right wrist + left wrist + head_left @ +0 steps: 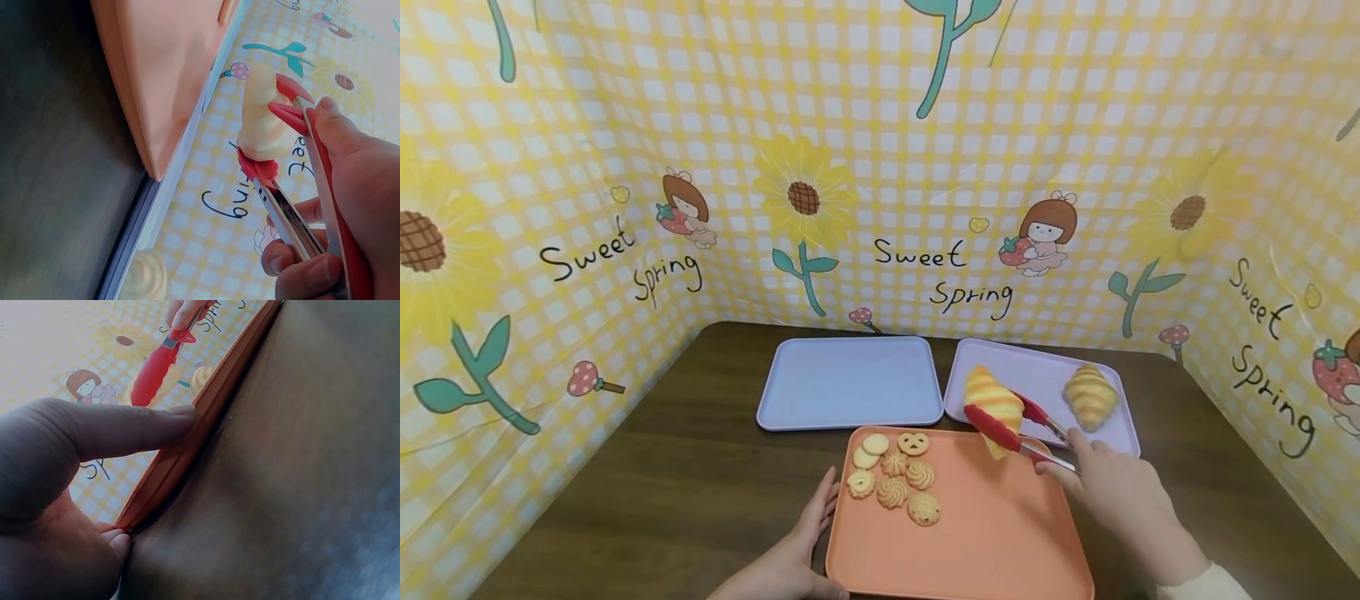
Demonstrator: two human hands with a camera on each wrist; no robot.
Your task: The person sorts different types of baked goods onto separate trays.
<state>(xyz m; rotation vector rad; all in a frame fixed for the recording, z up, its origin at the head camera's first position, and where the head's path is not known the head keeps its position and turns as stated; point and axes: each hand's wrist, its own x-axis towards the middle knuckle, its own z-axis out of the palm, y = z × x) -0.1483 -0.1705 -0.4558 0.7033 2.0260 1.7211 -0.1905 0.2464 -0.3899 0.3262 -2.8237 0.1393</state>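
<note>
My right hand (1116, 483) grips red-tipped metal tongs (284, 219), thumb on one arm and fingers curled around the other. A striped croissant (988, 396) is pinched between the red tong heads, held up where the purple tray (1030, 358) and the orange tray (977, 542) meet in the head view. My left hand (793, 550) rests against the orange tray's left side, fingers straight along the edge; the thumb touches its wall in the left wrist view. Several cookies (892, 492) lie in that tray's far left part. A second croissant (1090, 396) lies on the purple tray's right side.
A blue tray (850, 383) lies at the back left, beside the purple one. All three trays stand on a dark wooden table (700, 458). A yellow checked cloth (880, 167) with sunflowers and lettering hangs behind and at both sides.
</note>
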